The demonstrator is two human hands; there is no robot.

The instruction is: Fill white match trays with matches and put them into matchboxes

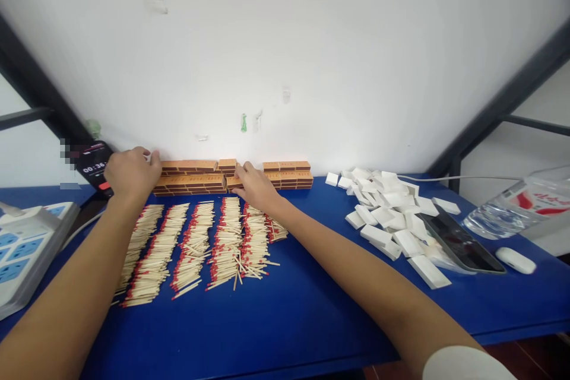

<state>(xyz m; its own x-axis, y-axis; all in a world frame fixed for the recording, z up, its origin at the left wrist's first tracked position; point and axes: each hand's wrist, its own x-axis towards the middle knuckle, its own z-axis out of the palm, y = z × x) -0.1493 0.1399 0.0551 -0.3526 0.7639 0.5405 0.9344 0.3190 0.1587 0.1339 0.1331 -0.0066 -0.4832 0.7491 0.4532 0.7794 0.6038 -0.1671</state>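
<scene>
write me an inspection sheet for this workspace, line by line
Surface: blue tabletop, partly covered
Job's things: matchsticks in rows, some askew; orange-brown boxes stacked behind; white pieces heaped at right
Clutter: lit phone, dark-screened device, bottle, white case, power strip
Hands: left hand by the stack's left end, right hand near its middle; grip unclear
Cables: white cables, left and back right
Surroundings: marked white wall, dark frame bars

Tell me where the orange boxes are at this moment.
In the head view, the orange boxes are stacked mostly left of centre, along the wall, just behind the rows of matches.
</scene>
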